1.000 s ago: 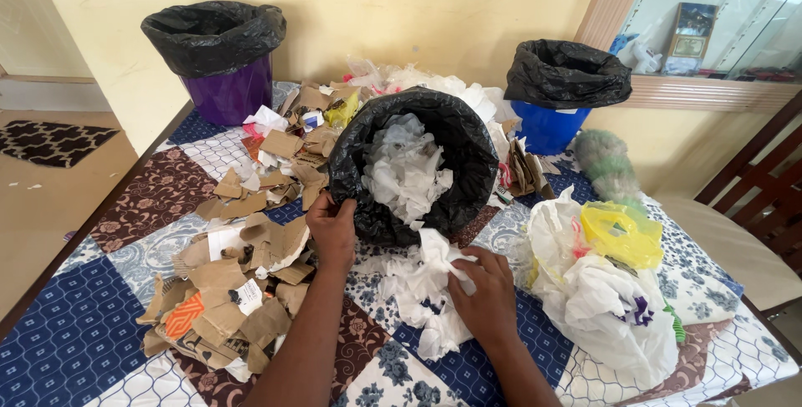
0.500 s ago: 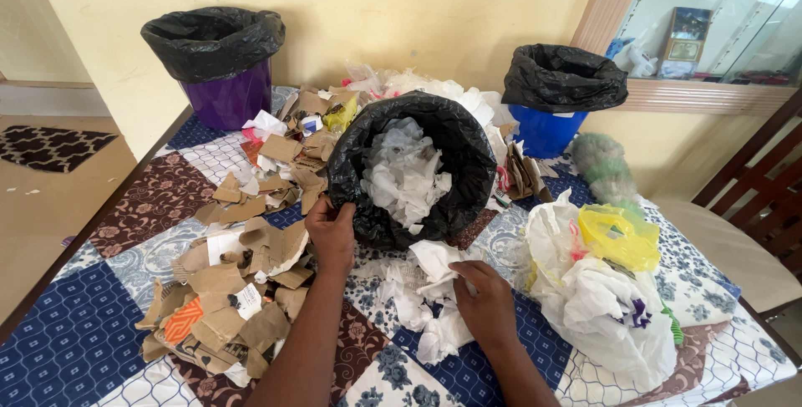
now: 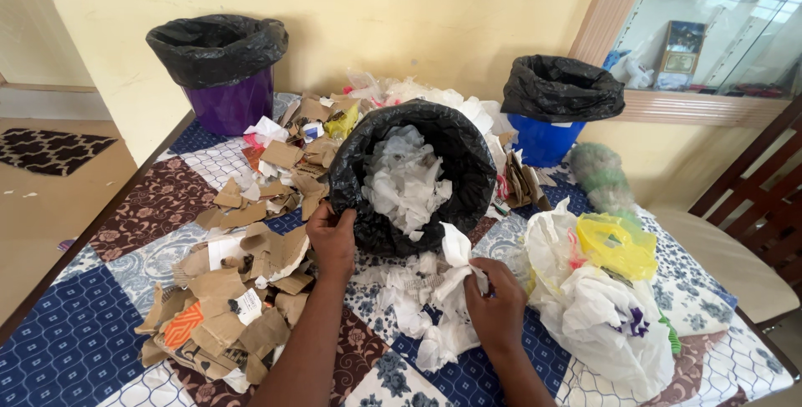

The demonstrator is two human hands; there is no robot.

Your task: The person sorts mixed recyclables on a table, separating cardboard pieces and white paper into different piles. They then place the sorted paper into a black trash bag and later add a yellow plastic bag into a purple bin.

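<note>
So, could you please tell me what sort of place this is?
Probably a home dining room: a table under a patchwork tablecloth, a wooden chair beside it, and a patterned floor mat.

Purple bin [image 3: 230,102] with black liner at the table's far left corner, blue bin [image 3: 547,138] with black liner far right by the wall. Torn cardboard pile [image 3: 238,290] spread over the left of the patchwork-cloth table [image 3: 75,340], plastic bag heap [image 3: 606,290] with a yellow bag [image 3: 618,244] on the right. Wooden chair [image 3: 752,215] off the right edge, patterned mat [image 3: 50,144] on the floor left.
</note>
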